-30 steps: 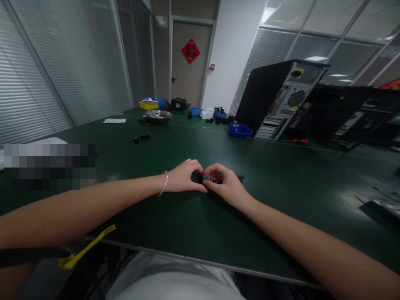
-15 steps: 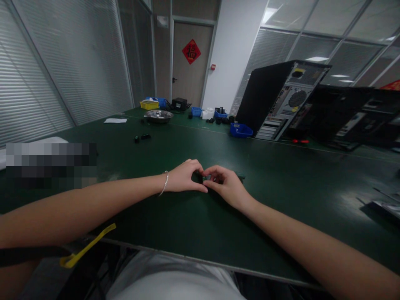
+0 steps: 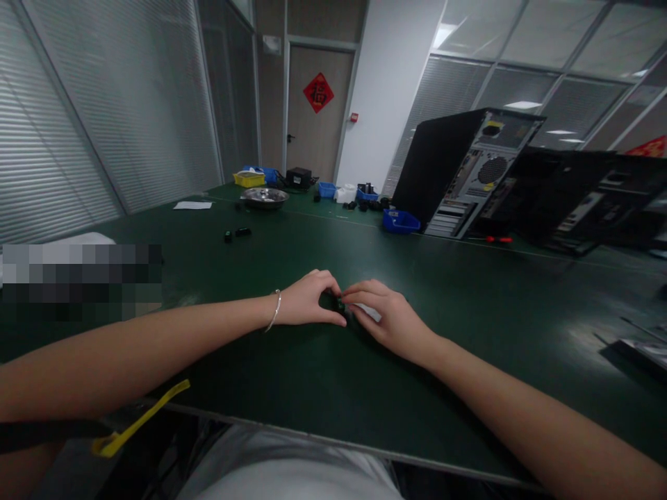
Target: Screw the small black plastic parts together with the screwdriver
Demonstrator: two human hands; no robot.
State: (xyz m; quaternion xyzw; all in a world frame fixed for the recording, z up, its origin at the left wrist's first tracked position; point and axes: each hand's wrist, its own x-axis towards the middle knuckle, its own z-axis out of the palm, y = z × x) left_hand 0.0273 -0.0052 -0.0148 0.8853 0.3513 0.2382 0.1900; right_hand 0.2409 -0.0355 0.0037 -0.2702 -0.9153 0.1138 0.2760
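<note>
My left hand (image 3: 313, 298), with a silvery bracelet at the wrist, rests on the green table (image 3: 292, 382). Its thumb and fingers curve round a small dark part (image 3: 340, 305), too small and dim to name. My right hand (image 3: 388, 312) meets it from the right, fingertips drawn together at the part's near side. Under the right palm shows a pale, whitish piece (image 3: 372, 311), mostly covered by the fingers; I cannot tell whether it is gripped.
Two small black parts (image 3: 242, 231) lie farther left, before a metal bowl (image 3: 265, 198). A blue bin (image 3: 400, 220) stands beside a computer tower (image 3: 442, 167). At the right edge is a dark flat object (image 3: 633, 357). A yellow strap (image 3: 140, 420) hangs by the table's front edge.
My right hand's fingers have gone from a pinch to straighter and closer together, and the pale piece shows more. The green thing behind that hand is now hidden. My left hand has barely moved.
</note>
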